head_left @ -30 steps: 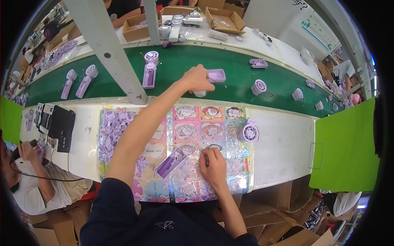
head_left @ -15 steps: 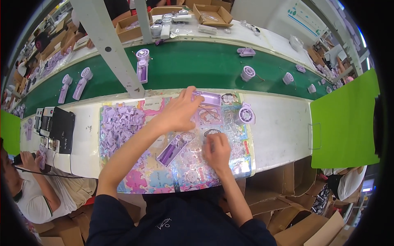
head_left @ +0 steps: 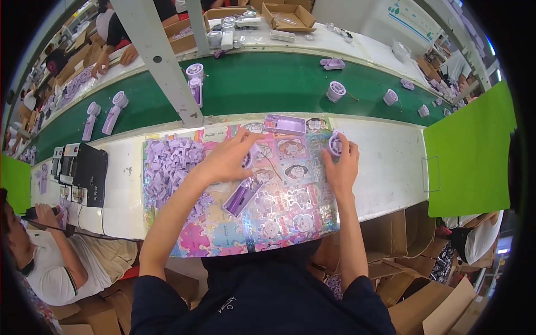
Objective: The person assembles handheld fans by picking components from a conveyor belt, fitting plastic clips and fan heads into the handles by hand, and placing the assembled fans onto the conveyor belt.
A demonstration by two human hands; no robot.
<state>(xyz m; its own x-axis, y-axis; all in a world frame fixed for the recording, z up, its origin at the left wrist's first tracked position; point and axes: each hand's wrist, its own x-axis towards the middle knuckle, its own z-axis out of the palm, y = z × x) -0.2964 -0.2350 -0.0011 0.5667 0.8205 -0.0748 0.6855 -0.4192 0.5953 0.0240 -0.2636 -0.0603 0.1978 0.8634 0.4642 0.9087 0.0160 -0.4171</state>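
My left hand (head_left: pixel 226 161) is curled round a light purple round fan head (head_left: pixel 249 158), thumb and fingers at its sides; a thin wire trails from it to the right. Just below lies a purple handle shell (head_left: pixel 243 197) with darker purple parts inside, tilted on the mat. At the mat's right edge, my right hand (head_left: pixel 342 167) has its thumb and fingers on either side of a second purple fan head (head_left: pixel 335 144). An empty purple handle shell (head_left: pixel 285 124) rests at the mat's far edge, between and beyond both hands.
Small purple plastic pieces (head_left: pixel 172 167) are heaped on the left of the colourful mat (head_left: pixel 223 237). A green belt (head_left: pixel 268 84) carrying fan parts runs beyond the table. A metal post (head_left: pixel 159 58) rises at the far edge. A black device (head_left: pixel 86 173) and another person sit at left.
My left hand has drawn back from the empty shell to a fan head. My right hand has moved right and away from me, from the mat's middle to the other fan head.
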